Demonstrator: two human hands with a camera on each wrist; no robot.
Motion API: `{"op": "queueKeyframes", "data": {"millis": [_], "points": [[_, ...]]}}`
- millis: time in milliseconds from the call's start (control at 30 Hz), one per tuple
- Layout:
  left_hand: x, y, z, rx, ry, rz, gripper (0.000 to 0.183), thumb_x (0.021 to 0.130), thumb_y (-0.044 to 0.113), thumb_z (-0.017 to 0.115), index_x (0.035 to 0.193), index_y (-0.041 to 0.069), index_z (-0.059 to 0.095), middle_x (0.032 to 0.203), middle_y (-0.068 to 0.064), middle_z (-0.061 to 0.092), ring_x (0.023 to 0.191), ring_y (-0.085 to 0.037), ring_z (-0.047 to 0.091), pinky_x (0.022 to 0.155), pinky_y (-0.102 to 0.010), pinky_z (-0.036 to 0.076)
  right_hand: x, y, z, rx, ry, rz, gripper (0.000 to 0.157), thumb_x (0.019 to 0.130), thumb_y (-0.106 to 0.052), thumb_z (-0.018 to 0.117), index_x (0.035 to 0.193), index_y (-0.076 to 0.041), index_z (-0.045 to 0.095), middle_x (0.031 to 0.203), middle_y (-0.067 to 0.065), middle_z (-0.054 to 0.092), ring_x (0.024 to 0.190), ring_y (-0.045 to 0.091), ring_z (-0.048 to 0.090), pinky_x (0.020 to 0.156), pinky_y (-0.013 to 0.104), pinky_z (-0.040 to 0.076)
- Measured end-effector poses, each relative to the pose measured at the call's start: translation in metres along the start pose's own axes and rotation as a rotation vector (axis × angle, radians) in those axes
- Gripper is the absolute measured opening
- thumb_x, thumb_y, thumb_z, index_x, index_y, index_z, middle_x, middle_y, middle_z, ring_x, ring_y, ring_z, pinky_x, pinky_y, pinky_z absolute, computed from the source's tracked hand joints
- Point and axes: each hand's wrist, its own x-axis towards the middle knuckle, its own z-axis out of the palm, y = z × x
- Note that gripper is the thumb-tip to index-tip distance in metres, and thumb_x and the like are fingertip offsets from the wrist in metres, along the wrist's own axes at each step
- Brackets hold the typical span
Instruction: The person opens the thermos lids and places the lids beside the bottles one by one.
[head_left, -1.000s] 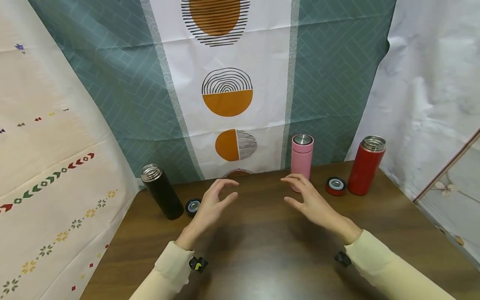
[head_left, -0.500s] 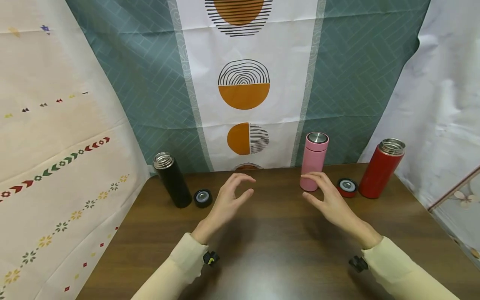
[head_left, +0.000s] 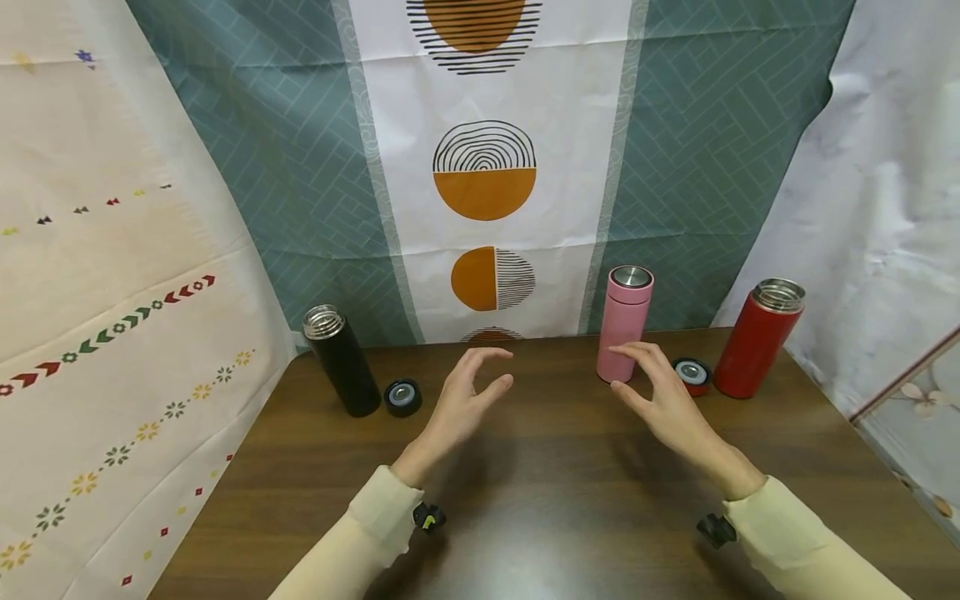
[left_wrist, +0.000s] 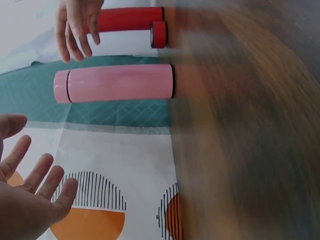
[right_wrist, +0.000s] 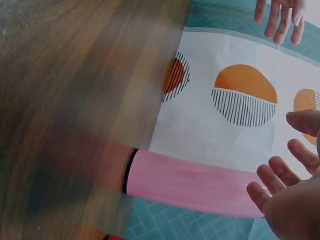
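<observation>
My left hand (head_left: 463,400) is held over the middle of the table, fingers bent loosely and thumb apart, with nothing in it. Across from it my right hand (head_left: 663,404) hovers in much the same pose, also holding nothing. In the head view its fingertips overlap a pink thermos bottle (head_left: 626,321), which stands upright with its lid on. Left of my left hand is a black thermos bottle (head_left: 343,362) with a bare metal neck, its black lid (head_left: 402,397) beside it. A red thermos bottle (head_left: 759,340) without its lid stands at the right; a red-rimmed lid (head_left: 692,375) lies next to it.
The brown wooden table (head_left: 555,517) reaches back to a hanging green and white cloth (head_left: 562,125). A cream patterned cloth (head_left: 135,292) hangs on the left and a white one (head_left: 885,192) on the right. Both wrists carry small black devices.
The head view has shifted, so the bottles and hands appear farther right than a second ago. Both hands keep their pose above the table, and the bottles and lids stay in place.
</observation>
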Motion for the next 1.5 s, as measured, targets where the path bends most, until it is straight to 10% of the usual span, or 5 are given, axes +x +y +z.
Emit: {"op": "queueKeyframes", "data": {"millis": [933, 1233, 1500], "points": [[0.025, -0.006, 0.027, -0.218, 0.01, -0.006, 0.035, 0.103, 0.018, 0.067, 0.136, 0.009, 0.06, 0.133, -0.008, 0.063, 0.129, -0.03, 0.057, 0.11, -0.052, 0.046, 0.008, -0.008, -0.028, -0.033, 0.129, -0.082, 0.046, 0.095, -0.003, 0.073, 0.139, -0.006, 0.06, 0.14, 0.018, 0.049, 0.134, 0.039, 0.044, 0.105, 0.07, 0.036], [0.043, -0.003, 0.049, -0.3, 0.029, -0.032, 0.034, 0.103, 0.015, 0.066, 0.136, 0.008, 0.06, 0.131, -0.012, 0.065, 0.128, -0.026, 0.058, 0.109, -0.047, 0.047, 0.015, -0.004, -0.039, -0.122, 0.2, -0.136, 0.046, 0.094, 0.001, 0.072, 0.139, -0.007, 0.061, 0.14, 0.016, 0.05, 0.131, 0.033, 0.046, 0.108, 0.021, 0.034], [0.057, -0.006, 0.067, -0.314, 0.049, -0.071, 0.037, 0.102, 0.018, 0.067, 0.136, 0.006, 0.06, 0.129, -0.011, 0.066, 0.126, -0.027, 0.059, 0.107, -0.047, 0.046, 0.022, 0.0, -0.05, -0.107, 0.223, -0.155, 0.044, 0.096, 0.003, 0.069, 0.139, -0.003, 0.06, 0.14, 0.02, 0.049, 0.133, 0.041, 0.044, 0.111, 0.06, 0.036]]}}
